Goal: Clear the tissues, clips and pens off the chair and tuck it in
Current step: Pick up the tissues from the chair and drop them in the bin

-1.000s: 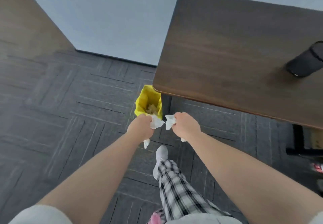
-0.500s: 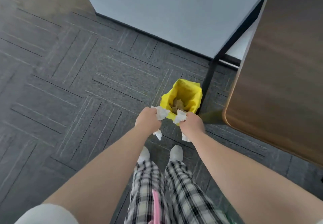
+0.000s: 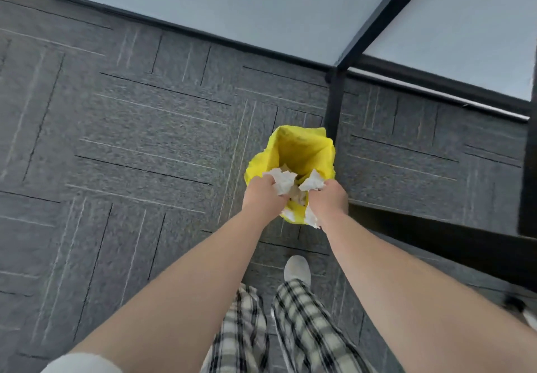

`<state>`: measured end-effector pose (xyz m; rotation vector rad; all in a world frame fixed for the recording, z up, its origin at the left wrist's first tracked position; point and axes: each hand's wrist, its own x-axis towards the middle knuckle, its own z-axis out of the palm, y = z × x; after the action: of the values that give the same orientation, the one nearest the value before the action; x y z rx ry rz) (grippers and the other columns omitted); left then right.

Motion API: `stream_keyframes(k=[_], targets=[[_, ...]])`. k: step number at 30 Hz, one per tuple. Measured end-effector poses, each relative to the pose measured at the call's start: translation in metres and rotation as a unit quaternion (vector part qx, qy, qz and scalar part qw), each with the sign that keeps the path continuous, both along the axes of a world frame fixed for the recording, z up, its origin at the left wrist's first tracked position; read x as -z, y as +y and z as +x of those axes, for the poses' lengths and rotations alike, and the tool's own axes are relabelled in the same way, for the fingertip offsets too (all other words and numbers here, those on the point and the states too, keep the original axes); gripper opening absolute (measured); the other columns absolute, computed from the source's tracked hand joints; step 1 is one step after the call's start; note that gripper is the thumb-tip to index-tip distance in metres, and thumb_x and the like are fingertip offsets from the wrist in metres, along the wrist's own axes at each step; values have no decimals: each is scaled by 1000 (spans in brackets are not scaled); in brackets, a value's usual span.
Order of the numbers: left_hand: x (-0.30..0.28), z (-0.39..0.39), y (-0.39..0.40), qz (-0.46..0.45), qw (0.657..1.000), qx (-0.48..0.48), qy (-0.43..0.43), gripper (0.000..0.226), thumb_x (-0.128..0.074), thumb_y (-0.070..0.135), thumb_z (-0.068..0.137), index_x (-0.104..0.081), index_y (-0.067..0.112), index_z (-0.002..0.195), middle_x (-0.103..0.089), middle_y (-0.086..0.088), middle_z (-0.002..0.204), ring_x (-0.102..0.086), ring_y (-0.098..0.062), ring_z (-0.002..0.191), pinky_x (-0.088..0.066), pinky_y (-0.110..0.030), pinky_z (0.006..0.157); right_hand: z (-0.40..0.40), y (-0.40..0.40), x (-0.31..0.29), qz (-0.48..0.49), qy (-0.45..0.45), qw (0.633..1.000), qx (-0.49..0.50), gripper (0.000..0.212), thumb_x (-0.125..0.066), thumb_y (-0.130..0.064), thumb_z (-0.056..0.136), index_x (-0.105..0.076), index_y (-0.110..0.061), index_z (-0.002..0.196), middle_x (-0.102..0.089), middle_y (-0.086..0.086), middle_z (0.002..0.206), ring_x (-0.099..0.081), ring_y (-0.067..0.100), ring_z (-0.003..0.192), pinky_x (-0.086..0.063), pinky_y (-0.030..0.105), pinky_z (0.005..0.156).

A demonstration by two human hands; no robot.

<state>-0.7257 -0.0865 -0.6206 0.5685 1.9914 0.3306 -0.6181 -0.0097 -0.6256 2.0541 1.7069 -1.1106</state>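
- Yellow plastic-lined bin [image 3: 302, 151] stands on the grey carpet floor [image 3: 130, 140] beside a black desk leg [image 3: 334, 102].
- Left hand [image 3: 263, 195] is clamped on a crumpled white tissue [image 3: 282, 180]; right hand [image 3: 329, 198] grips another white tissue wad [image 3: 313, 182].
- Both fists hover over the bin's near rim, equally close; its mouth lies directly below and just ahead.

Grey carpet-tile floor [image 3: 139, 128] carries everything here. A bin lined with a yellow bag [image 3: 302, 148] stands on it directly beneath and just beyond both hands. A black table leg [image 3: 334, 105] stands on it just beyond the bin, past the right hand. A white shoe [image 3: 297, 268] rests on it below the wrists.
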Motion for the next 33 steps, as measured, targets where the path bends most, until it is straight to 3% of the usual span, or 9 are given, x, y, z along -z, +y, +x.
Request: stream_keyframes(k=[3, 7, 11, 14, 20, 24, 28, 33], targets=[[27, -4, 20, 12, 1000, 13, -5, 34, -64, 26, 84, -57, 3, 109, -55, -11, 102, -58, -31, 94, -39, -31, 63, -4, 10, 24, 0, 1, 1000, 18, 28, -54, -17, 91, -57, -8, 117, -61, 16, 119, -58, 37, 106, -41, 31, 73], [48, -4, 38, 47, 998, 17, -31, 24, -65, 19, 83, -57, 10, 105, -48, 0, 89, -48, -21, 83, -34, -22, 50, -8, 21, 43, 0, 8, 1000, 19, 39, -57, -14, 88, -50, -10, 127, -54, 14, 127, -55, 34, 111, -40, 30, 76], [59, -1, 43, 46, 996, 46, -65, 55, -69, 21, 82, -48, 14, 132, -54, -3, 125, -55, -24, 113, -38, -26, 75, -7, 29, 48, -5, 22, 999, 25, 55, -62, -19, 86, -41, -20, 137, -47, 12, 135, -53, 33, 117, -46, 37, 89], [55, 0, 41, 34, 994, 68, -75, 65, -69, 28, 82, -40, 19, 140, -48, -5, 136, -52, -28, 123, -41, -27, 84, -5, 29, 42, -16, 34, 999, 27, 65, -65, -24, 86, -34, -24, 143, -43, 9, 141, -48, 32, 125, -44, 40, 96], [13, -16, 38, 29, 987, 156, -20, 63, -63, 21, 85, -37, 18, 143, -51, -7, 137, -54, -27, 117, -42, -29, 75, -9, 21, 10, -10, 72, 997, 40, 69, -65, -34, 87, -30, -22, 146, -35, 6, 148, -41, 29, 132, -39, 41, 103], [-21, -36, 39, -7, 977, 212, 23, 71, -62, 26, 87, -27, 17, 147, -37, -9, 148, -46, -30, 129, -45, -37, 93, -18, 16, -19, 10, 73, 997, 1, 58, -55, -27, 93, -33, -20, 145, -35, 4, 149, -40, 27, 133, -40, 42, 103], [-65, -46, 36, -29, 967, 250, 48, 75, -64, 31, 83, -28, 20, 147, -40, -8, 147, -49, -30, 126, -49, -41, 96, -18, 1, -63, 1, 60, 997, -51, 55, -52, -27, 95, -32, -20, 145, -36, 4, 147, -45, 27, 129, -44, 40, 97], [-147, -47, 44, -15, 952, 292, 95, 68, -58, 30, 86, -28, 21, 147, -44, -8, 145, -53, -31, 123, -50, -41, 94, -4, -12, -140, 6, 79, 997, -22, 54, -51, -26, 95, -33, -20, 145, -39, 5, 147, -48, 28, 126, -45, 41, 97]])
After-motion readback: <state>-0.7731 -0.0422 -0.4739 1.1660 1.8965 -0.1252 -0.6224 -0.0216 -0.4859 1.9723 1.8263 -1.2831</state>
